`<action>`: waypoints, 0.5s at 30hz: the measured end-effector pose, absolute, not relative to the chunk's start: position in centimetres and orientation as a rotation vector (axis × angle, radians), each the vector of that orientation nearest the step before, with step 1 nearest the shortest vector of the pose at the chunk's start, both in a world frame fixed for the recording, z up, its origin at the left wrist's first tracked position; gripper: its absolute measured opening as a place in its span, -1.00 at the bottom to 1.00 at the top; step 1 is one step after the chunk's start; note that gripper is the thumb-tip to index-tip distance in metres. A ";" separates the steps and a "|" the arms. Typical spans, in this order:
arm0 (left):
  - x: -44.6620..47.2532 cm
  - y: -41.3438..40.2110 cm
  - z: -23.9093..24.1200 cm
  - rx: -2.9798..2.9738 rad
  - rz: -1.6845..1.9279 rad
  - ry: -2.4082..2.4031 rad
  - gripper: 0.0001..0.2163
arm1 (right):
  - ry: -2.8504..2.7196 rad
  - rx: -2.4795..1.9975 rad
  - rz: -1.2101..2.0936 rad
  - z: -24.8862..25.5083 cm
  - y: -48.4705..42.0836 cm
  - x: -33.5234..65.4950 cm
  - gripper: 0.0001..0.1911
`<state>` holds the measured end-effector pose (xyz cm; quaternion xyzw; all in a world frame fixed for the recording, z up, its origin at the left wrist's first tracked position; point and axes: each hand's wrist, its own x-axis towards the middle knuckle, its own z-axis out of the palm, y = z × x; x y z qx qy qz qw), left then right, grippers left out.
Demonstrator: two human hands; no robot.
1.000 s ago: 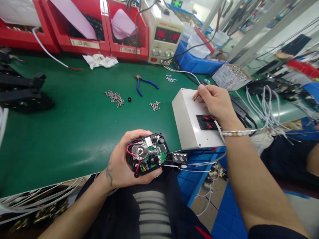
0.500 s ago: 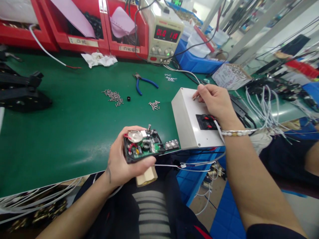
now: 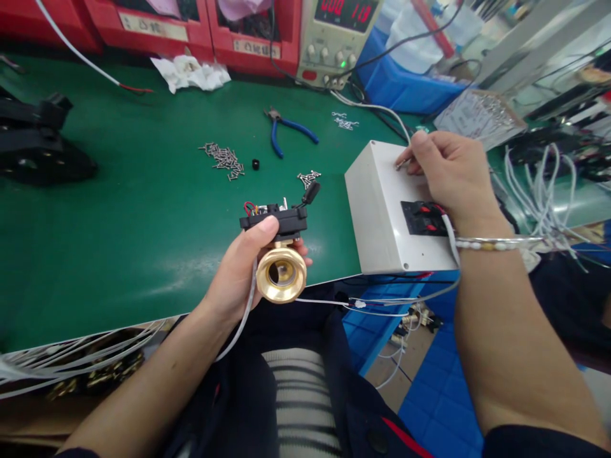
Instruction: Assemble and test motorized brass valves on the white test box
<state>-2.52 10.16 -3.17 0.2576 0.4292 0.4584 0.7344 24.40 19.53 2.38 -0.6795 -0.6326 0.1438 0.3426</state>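
My left hand grips a brass valve with a black electronics housing on top. The valve's round open end faces me, just above the table's near edge. A thin white wire runs from it toward my right wrist. My right hand rests on a white plastic box, fingers pinched on a small metal switch lever at the box's far edge. A black terminal block with red tabs sits on the box just under my wrist.
On the green mat lie piles of small screws, blue-handled pliers, a crumpled white cloth and black parts at far left. Red bins and a bench power supply stand behind. White cables lie at right.
My left hand has tipped the valve assembly so its circuit board now faces away and the brass opening faces me. My right hand stays on the box's switch. The view has shifted downward.
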 end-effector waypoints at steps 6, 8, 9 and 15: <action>-2.5 10.2 -3.3 0.588 1.005 0.927 -0.54 | -1.687 -1.729 0.354 2.4 19.6 24.7 -0.61; -2.5 10.2 -3.4 0.592 1.003 0.919 -0.54 | -1.690 -1.718 0.355 2.3 19.7 24.8 -0.61; -2.5 10.1 -3.4 0.595 1.002 0.916 -0.54 | -1.683 -1.719 0.364 2.3 19.7 24.8 -0.62; -2.4 10.0 -3.2 0.600 0.965 0.875 -0.55 | -1.600 -1.770 0.413 2.6 19.6 24.1 -0.61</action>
